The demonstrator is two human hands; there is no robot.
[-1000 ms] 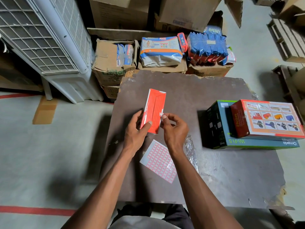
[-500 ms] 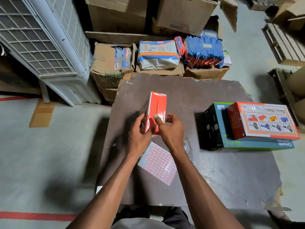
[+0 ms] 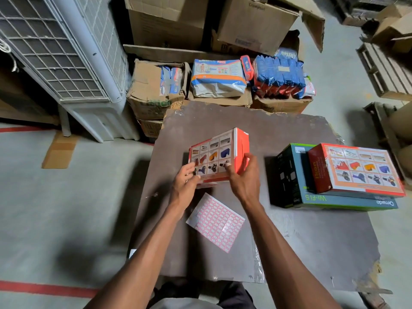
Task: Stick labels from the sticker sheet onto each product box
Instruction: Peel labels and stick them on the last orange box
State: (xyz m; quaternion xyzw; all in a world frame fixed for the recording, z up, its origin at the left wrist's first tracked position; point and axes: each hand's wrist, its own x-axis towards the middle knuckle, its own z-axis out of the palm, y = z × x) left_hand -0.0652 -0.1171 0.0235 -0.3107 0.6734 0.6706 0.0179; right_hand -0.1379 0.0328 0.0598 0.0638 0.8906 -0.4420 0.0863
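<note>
Turned picture-side up, orange box (image 3: 219,156) sits in both hands' grip above sticker sheet (image 3: 215,221).

At frame centre, an orange-red box (image 3: 219,156) shows a grid of small product photos. Below it, a white sticker sheet (image 3: 215,221) carries pink-bordered labels on the dark brown tabletop (image 3: 289,253).

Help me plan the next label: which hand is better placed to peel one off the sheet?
Probably the left hand: it only touches the orange box at its lower corner, directly above the sticker sheet; the right hand grips the box.
</note>
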